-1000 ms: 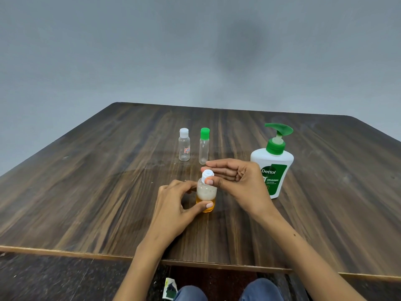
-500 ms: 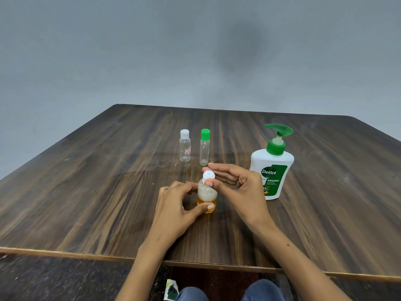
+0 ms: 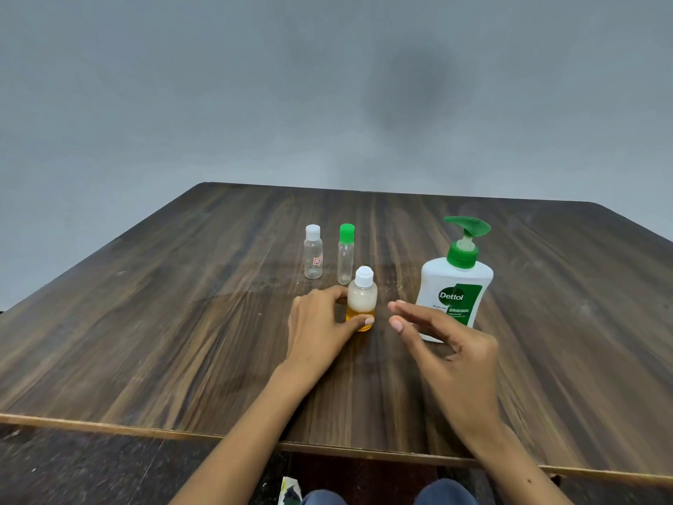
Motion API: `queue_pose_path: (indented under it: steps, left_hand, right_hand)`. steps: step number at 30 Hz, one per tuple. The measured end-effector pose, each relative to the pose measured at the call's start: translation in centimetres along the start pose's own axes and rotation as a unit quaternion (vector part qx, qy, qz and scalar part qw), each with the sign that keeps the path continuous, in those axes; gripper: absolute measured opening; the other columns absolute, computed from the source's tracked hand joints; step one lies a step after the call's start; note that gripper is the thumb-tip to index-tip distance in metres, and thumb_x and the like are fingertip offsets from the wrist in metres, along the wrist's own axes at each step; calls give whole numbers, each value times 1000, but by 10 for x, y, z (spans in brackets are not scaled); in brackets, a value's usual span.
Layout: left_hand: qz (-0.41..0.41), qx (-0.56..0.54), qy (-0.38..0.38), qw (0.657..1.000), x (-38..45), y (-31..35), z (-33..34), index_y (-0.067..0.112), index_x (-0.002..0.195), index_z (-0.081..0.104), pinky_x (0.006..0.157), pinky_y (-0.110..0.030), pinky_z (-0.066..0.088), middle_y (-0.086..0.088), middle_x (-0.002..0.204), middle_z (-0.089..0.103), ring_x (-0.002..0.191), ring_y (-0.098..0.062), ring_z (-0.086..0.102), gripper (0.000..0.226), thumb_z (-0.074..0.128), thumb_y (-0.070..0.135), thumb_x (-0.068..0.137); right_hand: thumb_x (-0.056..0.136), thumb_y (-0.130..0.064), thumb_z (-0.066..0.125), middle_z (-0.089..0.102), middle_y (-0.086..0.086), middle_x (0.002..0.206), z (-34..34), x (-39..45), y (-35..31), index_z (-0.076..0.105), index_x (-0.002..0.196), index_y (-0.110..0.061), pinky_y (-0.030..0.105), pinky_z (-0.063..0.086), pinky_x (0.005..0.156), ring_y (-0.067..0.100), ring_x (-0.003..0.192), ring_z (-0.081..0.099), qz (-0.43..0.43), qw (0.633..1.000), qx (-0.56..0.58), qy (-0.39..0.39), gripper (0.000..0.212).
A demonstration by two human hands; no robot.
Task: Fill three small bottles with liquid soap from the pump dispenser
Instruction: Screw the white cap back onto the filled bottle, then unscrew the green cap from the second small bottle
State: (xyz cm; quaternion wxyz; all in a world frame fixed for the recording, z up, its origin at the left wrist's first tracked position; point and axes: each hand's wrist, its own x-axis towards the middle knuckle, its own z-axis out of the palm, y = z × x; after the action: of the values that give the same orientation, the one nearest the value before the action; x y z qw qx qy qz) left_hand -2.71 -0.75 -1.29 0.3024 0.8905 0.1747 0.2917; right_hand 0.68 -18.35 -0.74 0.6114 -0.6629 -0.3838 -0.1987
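Note:
A small capped bottle with orange liquid and foam stands upright in the middle of the table, and my left hand grips its lower part between thumb and fingers. My right hand hovers just right of it, fingers straight and holding nothing. Behind stand a clear white-capped bottle and a slim green-capped bottle, both looking empty. The white Dettol pump dispenser with a green pump stands to the right, partly behind my right hand.
The dark wooden table has its near edge just above my knees. A small paper scrap lies on the floor below. A grey wall rises behind the table.
My right hand has let go of the white cap and drawn back to the right. The cap now sits on the bottle, which my left hand still holds.

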Motion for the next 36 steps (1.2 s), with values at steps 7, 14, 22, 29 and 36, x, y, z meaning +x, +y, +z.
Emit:
queue_pose_path:
  steps: [7, 14, 22, 29, 36]
  left_hand:
    - [-19, 10, 7, 1000, 39, 19, 31, 20, 104, 71, 76, -34, 47, -1, 99, 74, 99, -23, 65, 36, 75, 44, 78]
    - [-28, -6, 11, 1000, 45, 25, 39, 23, 105, 74, 73, -35, 49, -3, 94, 75, 95, -26, 67, 39, 74, 51, 76]
    - [0, -41, 148, 988, 36, 8, -3, 16, 91, 67, 62, -23, 39, 8, 86, 66, 84, -13, 61, 29, 81, 35, 75]
    - [82, 16, 58, 995, 61, 6, -5, 18, 153, 21, 114, -44, 32, -6, 158, 29, 141, -28, 32, 70, 60, 19, 95]
    - [80, 53, 52, 994, 83, 7, 1, 13, 136, 50, 96, -30, 41, -7, 133, 57, 125, -22, 44, 46, 60, 29, 95]
  right_hand:
    - [88, -30, 70, 75, -10, 97, -13, 7, 3, 76, 100, -14, 19, 55, 78, 5, 93, 70, 11, 999, -33, 28, 20]
    - [86, -27, 71, 75, -11, 97, -12, 14, 0, 76, 100, -15, 21, 55, 77, 5, 93, 70, 17, 999, -25, 10, 19]
    - [86, -28, 71, 74, -13, 95, -4, 14, 3, 76, 100, -17, 17, 54, 74, 6, 91, 69, 16, 999, -42, -9, 19]
    - [82, -19, 72, 74, -17, 92, 11, 13, 6, 77, 97, -19, 17, 55, 74, 5, 87, 70, 33, 999, -13, -16, 16]
    - [82, -22, 70, 72, -23, 94, 16, 18, 5, 76, 98, -24, 14, 53, 74, -1, 90, 68, 33, 999, -23, -35, 17]
